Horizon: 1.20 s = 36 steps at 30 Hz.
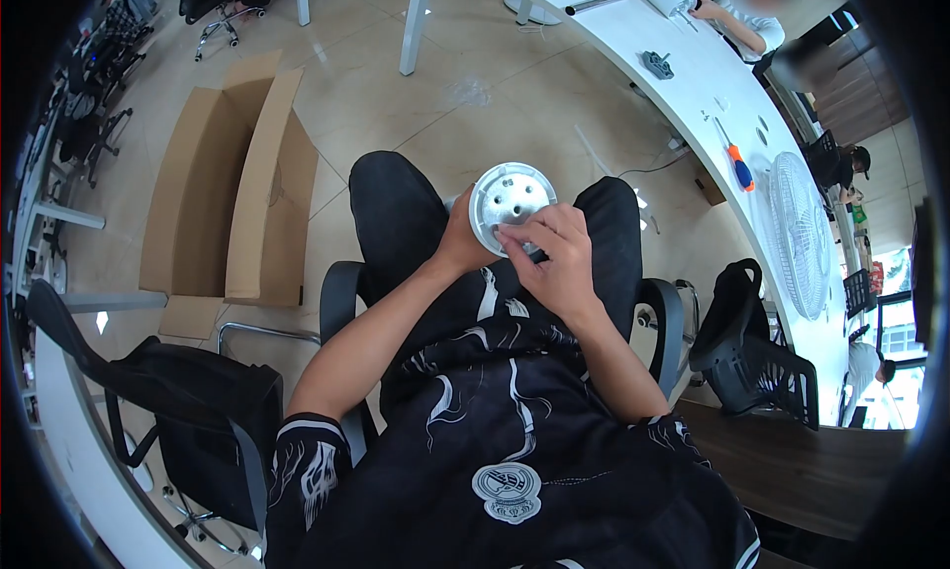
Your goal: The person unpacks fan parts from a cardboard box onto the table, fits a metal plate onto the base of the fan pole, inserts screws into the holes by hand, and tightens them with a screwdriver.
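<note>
Between my knees I see a round, silvery-white metal part with a raised rim and several holes in its face. My left hand is wrapped round its left side and underside, most of the fingers hidden behind it. Over the lower right of the face, my right hand has thumb and forefinger pinched together close to the surface. Whatever those fingertips hold, if anything, is too small or hidden to make out.
An open cardboard box stands on the floor at left, near a black chair. On the white table at right lie a screwdriver, a white fan grille and a dark grey part. Another person works across it.
</note>
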{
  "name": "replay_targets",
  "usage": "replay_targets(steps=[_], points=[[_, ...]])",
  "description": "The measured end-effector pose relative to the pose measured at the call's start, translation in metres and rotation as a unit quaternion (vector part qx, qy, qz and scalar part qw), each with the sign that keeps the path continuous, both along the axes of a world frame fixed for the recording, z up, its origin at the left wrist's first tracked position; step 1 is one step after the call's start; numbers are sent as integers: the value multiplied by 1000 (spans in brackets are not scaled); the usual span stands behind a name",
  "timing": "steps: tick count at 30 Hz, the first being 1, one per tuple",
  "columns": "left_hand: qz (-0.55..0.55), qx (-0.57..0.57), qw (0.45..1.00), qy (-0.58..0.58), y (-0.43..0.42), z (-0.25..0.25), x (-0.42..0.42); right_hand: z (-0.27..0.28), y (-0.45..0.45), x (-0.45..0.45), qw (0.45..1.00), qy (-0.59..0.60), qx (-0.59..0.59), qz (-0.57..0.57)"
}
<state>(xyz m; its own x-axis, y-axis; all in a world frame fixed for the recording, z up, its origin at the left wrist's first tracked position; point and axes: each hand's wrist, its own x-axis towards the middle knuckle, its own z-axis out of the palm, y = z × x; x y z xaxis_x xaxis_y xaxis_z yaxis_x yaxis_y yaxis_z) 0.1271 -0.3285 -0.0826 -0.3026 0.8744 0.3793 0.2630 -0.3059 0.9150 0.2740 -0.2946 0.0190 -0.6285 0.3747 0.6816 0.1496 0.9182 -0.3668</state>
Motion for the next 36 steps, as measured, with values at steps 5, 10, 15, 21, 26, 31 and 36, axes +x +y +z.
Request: replay_targets(steps=[5,10,15,21,26,31,36], points=[[-4,35,998,60,2,-4,-3,10,-2,1,999,-18,-2,-26],[4,11,1000,27,0,2,0,5,5,2,1000,-14,-4,11],[2,28,998,65,0,1,-3,13,-2,1,999,-27,-20,-5],[10,11,999,52,0,-4,-1,3,4,2,1000,-26,0,4],[12,31,996,79,3,-10,-2,14,1,-2,999,-9,-40,-2],[5,35,999,9,-5,11,3,-5,6,0,1000,-9,27,1],[-12,12,998,-56,-7,31,14,19,35,23,998,25,5,-55]])
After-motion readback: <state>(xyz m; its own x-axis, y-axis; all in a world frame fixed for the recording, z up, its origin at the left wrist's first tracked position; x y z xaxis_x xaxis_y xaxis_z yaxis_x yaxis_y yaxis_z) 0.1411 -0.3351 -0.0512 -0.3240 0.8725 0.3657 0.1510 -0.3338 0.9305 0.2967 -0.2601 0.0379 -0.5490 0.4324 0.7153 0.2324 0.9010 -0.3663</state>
